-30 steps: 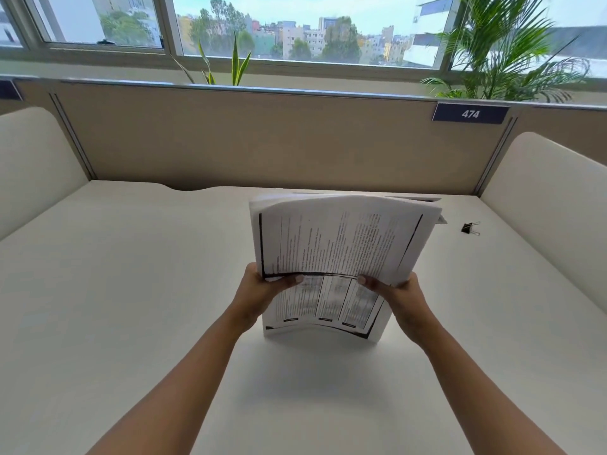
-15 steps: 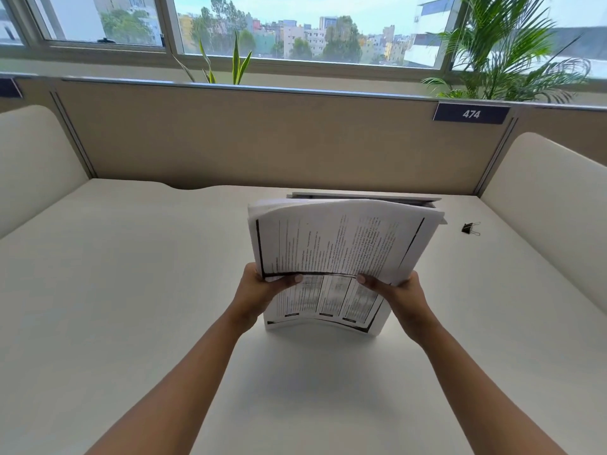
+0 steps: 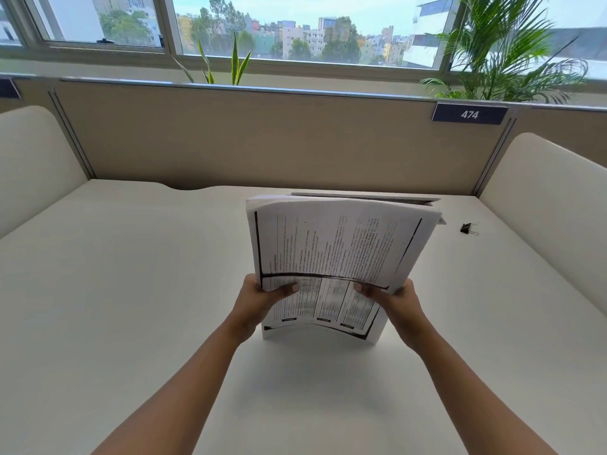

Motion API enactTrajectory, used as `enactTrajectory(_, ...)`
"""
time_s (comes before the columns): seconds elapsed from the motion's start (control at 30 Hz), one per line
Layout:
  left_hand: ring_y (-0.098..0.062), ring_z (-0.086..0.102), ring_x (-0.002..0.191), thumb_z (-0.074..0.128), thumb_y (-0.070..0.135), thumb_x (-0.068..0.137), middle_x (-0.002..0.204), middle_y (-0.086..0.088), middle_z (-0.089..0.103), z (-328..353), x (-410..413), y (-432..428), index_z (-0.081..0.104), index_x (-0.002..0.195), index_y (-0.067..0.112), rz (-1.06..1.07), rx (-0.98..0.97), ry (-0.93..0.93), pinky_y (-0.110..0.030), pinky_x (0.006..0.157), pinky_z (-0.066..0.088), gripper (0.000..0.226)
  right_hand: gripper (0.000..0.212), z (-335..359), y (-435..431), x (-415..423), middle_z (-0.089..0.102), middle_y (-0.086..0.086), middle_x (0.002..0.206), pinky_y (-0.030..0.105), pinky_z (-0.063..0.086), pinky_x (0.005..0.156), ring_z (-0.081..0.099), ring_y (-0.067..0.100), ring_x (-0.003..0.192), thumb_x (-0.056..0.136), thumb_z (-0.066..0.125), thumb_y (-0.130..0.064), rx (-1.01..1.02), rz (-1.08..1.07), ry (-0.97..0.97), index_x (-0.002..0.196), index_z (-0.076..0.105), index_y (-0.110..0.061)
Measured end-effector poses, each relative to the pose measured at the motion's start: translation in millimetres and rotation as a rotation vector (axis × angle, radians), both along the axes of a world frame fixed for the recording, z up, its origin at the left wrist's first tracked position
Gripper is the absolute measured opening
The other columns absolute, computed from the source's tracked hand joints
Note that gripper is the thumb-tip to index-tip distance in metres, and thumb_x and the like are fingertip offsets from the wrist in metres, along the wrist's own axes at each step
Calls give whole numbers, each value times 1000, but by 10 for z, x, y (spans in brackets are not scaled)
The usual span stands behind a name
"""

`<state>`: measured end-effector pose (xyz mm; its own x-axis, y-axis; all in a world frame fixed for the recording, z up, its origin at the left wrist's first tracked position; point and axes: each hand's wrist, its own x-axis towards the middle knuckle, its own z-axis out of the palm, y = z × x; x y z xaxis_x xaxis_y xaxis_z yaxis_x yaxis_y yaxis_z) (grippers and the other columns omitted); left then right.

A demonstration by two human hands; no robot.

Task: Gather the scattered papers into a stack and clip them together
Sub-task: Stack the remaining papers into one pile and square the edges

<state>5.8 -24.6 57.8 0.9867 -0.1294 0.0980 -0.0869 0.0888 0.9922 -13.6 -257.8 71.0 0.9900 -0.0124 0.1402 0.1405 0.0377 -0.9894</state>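
The left grip (image 3: pixel 259 300) and the right grip (image 3: pixel 394 300) each pinch a side edge of the stack of papers (image 3: pixel 335 247), thumbs on the printed near face and fingers behind. The stack stands between the two grips, its lower edge down at the counter (image 3: pixel 131 290) and its upper part bowed over. A black binder clip (image 3: pixel 469 228) lies on the counter beyond and to the right of the right grip, apart from the stack. More flat sheets (image 3: pixel 361 196) lie just beyond the stack. Farther off, the partition carries a label reading 474 (image 3: pixel 469 114).
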Motion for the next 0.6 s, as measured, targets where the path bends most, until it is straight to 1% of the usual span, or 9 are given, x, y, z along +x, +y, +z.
enactTrajectory(0.1,-1,66,91,69,4,76,91,16,73,-65,-5,-8,67,96,27,-8,16,26,-17,79,54,30,54,-41,11,0,74,-9,90,24,57,71,69,12,88,39,86,-47,19,-5,27,87,70,-27)
enactTrajectory(0.2,-1,67,90,69,6,78,90,16,73,-125,-7,-1,68,95,26,2,40,64,-18,79,54,26,63,-47,28,8,75,-8,91,27,58,74,69,13,89,33,85,-57,46,-23,29,87,71,-26)
enactTrajectory(0.23,-2,67,88,69,8,78,87,15,73,-148,-5,5,68,94,25,9,56,82,-18,78,54,24,63,-49,27,17,75,-8,90,27,58,74,69,13,88,33,85,-57,56,-39,33,86,71,-26)
enactTrajectory(0.3,0,68,78,68,9,79,77,17,74,-189,-16,20,69,86,26,27,93,113,-15,68,53,18,56,-45,19,23,75,-7,86,26,58,72,70,14,87,36,86,-51,87,-73,50,84,71,-24)
enactTrajectory(0.33,1,69,73,69,9,79,73,18,73,-211,-22,29,69,83,25,42,108,120,-13,64,53,17,58,-43,12,23,75,-6,85,27,58,70,70,17,87,37,86,-49,112,-94,67,85,70,-22)
enactTrajectory(0.4,-4,70,67,70,7,78,69,13,74,-263,-28,51,70,81,20,83,118,129,-15,60,53,13,74,-60,-13,24,76,-2,85,31,59,67,71,20,85,28,88,-52,185,-150,113,90,68,-16)
enactTrajectory(0.47,-10,70,64,72,6,76,69,4,74,-305,-35,61,70,83,14,143,94,153,-17,58,54,11,83,-84,-30,18,76,-1,84,33,59,65,72,19,82,22,89,-53,252,-195,146,91,67,-13)
enactTrajectory(0.53,-13,68,64,73,6,75,74,-3,73,-340,-25,42,69,86,12,216,47,204,-18,56,54,13,84,-114,-29,12,75,0,85,36,60,66,72,19,82,20,90,-48,310,-237,181,93,67,-12)
enactTrajectory(0.6,-19,67,72,71,4,76,79,-7,70,-369,-25,-16,67,86,13,274,-54,264,-22,59,57,13,76,-161,-9,13,74,2,89,37,60,67,71,22,86,31,90,-36,376,-283,221,99,67,-9)
